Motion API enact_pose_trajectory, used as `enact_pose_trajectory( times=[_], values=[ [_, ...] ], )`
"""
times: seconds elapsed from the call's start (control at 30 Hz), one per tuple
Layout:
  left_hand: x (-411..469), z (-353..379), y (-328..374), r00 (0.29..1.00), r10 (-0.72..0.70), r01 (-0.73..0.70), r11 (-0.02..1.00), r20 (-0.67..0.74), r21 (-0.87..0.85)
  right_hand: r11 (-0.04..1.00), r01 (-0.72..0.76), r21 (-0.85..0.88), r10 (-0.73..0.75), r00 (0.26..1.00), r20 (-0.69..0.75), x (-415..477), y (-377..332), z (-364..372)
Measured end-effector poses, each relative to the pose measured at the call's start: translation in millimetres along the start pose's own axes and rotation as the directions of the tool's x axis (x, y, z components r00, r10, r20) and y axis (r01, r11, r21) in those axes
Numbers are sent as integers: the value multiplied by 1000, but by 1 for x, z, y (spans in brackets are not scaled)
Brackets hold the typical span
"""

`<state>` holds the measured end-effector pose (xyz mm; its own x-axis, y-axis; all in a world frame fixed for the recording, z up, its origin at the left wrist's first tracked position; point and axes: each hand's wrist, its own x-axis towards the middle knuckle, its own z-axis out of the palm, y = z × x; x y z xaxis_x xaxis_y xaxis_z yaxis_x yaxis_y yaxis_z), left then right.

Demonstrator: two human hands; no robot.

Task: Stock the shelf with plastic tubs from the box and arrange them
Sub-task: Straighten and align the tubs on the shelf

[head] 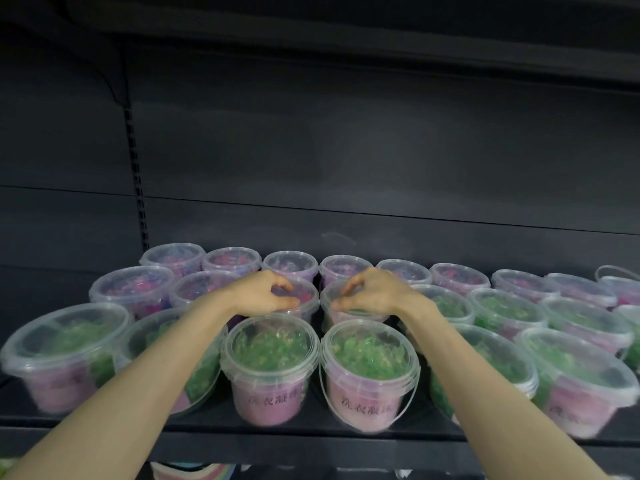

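Gripping half-hidden mid-row tubs [309, 296]: left hand [266, 294], right hand [375, 293]; labels [274, 398] blurred.

The left forearm [138, 375] and right forearm [485, 375] are bare for all the length showing. Left hand [266, 294] and right hand [374, 292] are bare too.

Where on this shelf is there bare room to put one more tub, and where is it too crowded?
Bare: the rear left corner of the dark shelf, beside the leftmost clear plastic tubs, and a narrow strip along the front edge. Elsewhere crowded: three rows nearly rim to rim; left hand and right hand grip middle-row lids.
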<state>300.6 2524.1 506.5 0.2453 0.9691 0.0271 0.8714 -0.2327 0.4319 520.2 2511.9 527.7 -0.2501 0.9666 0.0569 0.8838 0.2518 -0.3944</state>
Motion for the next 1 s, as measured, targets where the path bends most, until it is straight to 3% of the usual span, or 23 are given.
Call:
enact_pose_trajectory(
  times=[0.4,0.67,0.87,1.0],
  values=[
    [5,5,-5,998,31,-27,998,-63,56,999,7,-48,-11,997,-76,0,0,8],
    [6,9,15,993,-2,43,939,-118,342,999,21,-48,-24,997,-77,0,5,10],
    [11,-2,2,997,46,-31,969,-57,246,1000,-2,-14,1,999,-47,4,9,13],
    [26,-4,2,970,117,-81,983,-215,167,999,15,41,-7,982,-190,22,10,7]
  ],
)
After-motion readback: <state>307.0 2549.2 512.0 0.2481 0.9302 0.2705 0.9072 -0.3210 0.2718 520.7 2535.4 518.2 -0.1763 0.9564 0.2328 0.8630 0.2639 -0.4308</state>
